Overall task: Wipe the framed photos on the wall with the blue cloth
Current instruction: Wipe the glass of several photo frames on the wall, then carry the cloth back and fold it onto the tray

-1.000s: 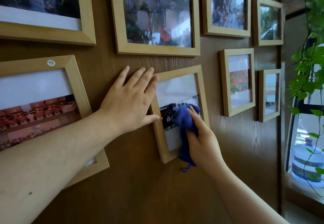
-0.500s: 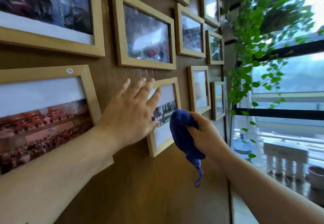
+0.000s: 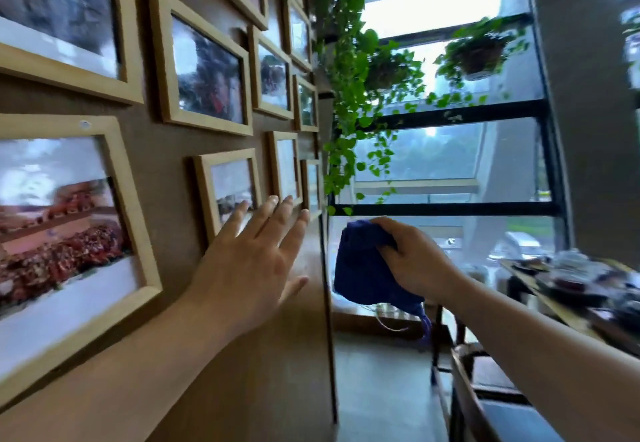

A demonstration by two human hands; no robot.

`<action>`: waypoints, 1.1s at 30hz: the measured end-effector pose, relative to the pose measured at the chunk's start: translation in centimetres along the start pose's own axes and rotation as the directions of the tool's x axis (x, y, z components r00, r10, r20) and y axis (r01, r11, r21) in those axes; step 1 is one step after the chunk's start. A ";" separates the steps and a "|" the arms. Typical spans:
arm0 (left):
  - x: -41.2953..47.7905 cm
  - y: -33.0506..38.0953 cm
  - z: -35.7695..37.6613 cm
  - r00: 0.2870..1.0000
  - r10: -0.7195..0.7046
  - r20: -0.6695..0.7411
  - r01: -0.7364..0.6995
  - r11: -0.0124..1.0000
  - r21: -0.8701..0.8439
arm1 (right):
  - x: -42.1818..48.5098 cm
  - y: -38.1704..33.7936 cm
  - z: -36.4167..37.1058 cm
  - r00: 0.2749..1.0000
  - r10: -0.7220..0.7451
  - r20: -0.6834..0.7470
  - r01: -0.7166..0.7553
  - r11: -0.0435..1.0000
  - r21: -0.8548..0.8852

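Observation:
Several wooden-framed photos hang on the brown wood wall [image 3: 162, 303] at the left. A small framed photo [image 3: 227, 187] sits mid-wall, its lower part covered by my left hand [image 3: 249, 265]. That hand is flat and open, fingers spread, in front of the wall; contact is unclear. My right hand [image 3: 417, 261] grips the bunched blue cloth [image 3: 363, 265] off the wall, to the right of the wall's edge, with a loop dangling below it. A large framed photo [image 3: 65, 233] fills the lower left.
Trailing green plants [image 3: 349, 95] hang at the wall's right end beside a large black-framed window [image 3: 450, 209]. A cluttered wooden table [image 3: 540, 289] and a dark chair [image 3: 471, 389] stand at the lower right. Bare floor lies between the wall and the furniture.
My right hand has pulled the cloth off the small photo and swung right, away from the wall. My left hand slid right over that frame. The view has turned toward the window.

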State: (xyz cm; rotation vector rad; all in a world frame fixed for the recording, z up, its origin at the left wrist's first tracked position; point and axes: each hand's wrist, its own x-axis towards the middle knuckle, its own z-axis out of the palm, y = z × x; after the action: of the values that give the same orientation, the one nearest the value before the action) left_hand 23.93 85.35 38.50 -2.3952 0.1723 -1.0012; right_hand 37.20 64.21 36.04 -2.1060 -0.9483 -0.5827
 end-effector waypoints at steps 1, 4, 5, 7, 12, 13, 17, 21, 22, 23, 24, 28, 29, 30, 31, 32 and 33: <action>-0.2 1.0 -0.2 1.000 0.008 -0.003 -0.008 1.000 -0.015 | -1.1 0.3 -1.0 1.000 0.009 -0.007 -0.009 1.000 -0.023; -0.5 4.1 -1.1 0.999 0.035 0.003 -0.035 0.997 -0.066 | -4.5 1.5 -3.7 0.999 0.040 -0.030 -0.042 0.997 -0.059; -0.4 5.2 -1.4 0.999 0.045 0.006 -0.045 0.996 -0.080 | -5.6 2.0 -4.7 0.998 0.043 -0.036 -0.045 0.997 -0.057; -0.3 7.1 -1.9 0.998 0.060 0.013 -0.058 0.993 -0.102 | -7.5 2.9 -6.3 0.998 0.044 -0.047 -0.046 0.997 -0.058; 0.5 12.2 -4.2 0.994 0.111 -0.020 -0.113 0.983 -0.148 | -11.6 3.7 -10.7 0.999 -0.043 -0.033 0.035 0.979 -0.203; 0.5 13.1 -4.8 0.992 0.121 -0.037 -0.125 0.980 -0.156 | -12.4 3.4 -11.7 0.998 -0.054 -0.025 0.047 0.971 -0.236; -0.3 15.8 -7.6 0.986 0.152 -0.072 -0.163 0.966 -0.201 | -16.1 1.0 -15.2 0.997 -0.076 -0.008 0.068 0.932 -0.357; -1.7 16.6 -10.9 0.971 0.186 -0.147 -0.219 0.943 -0.249 | -20.4 -2.0 -18.5 0.998 -0.058 0.018 0.058 0.818 -0.573; -2.2 16.8 -12.0 0.967 0.190 -0.167 -0.230 0.937 -0.264 | -21.7 -3.0 -19.3 0.997 -0.059 0.041 0.072 0.769 -0.635; -2.7 17.1 -13.0 0.962 0.197 -0.187 -0.244 0.930 -0.276 | -23.0 -4.1 -20.1 0.996 -0.041 0.073 0.080 0.730 -0.679; -3.2 17.4 -13.7 0.959 0.201 -0.201 -0.254 0.922 -0.290 | -24.1 -4.9 -20.7 0.996 -0.019 0.092 0.078 0.711 -0.699; -5.7 19.6 -16.6 0.921 0.246 -0.303 -0.350 0.865 -0.361 | -29.6 -9.5 -22.9 0.996 0.036 0.077 0.035 0.650 -0.759; -6.2 20.2 -17.0 0.915 0.244 -0.320 -0.360 0.854 -0.377 | -30.7 -10.4 -23.2 0.994 0.063 0.084 0.024 0.648 -0.761; -6.8 21.2 -18.0 0.907 0.245 -0.343 -0.378 0.835 -0.401 | -32.3 -11.1 -23.9 0.992 0.092 0.088 0.010 0.631 -0.776; -7.3 22.1 -18.6 0.901 0.251 -0.353 -0.392 0.819 -0.419 | -33.6 -11.5 -24.5 0.989 0.112 0.097 0.008 0.615 -0.788; -7.8 23.2 -19.5 0.895 0.256 -0.365 -0.408 0.801 -0.438 | -35.1 -11.8 -25.3 0.987 0.131 0.095 -0.001 0.588 -0.809; -8.2 24.3 -20.4 0.890 0.255 -0.379 -0.420 0.783 -0.459 | -36.6 -12.5 -26.1 0.985 0.150 0.086 -0.015 0.569 -0.822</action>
State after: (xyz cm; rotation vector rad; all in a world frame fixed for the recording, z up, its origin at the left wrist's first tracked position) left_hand 5.97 58.55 32.61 -2.5204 1.0948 -1.2486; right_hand 2.11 33.51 34.04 -3.0561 -0.6913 -0.9659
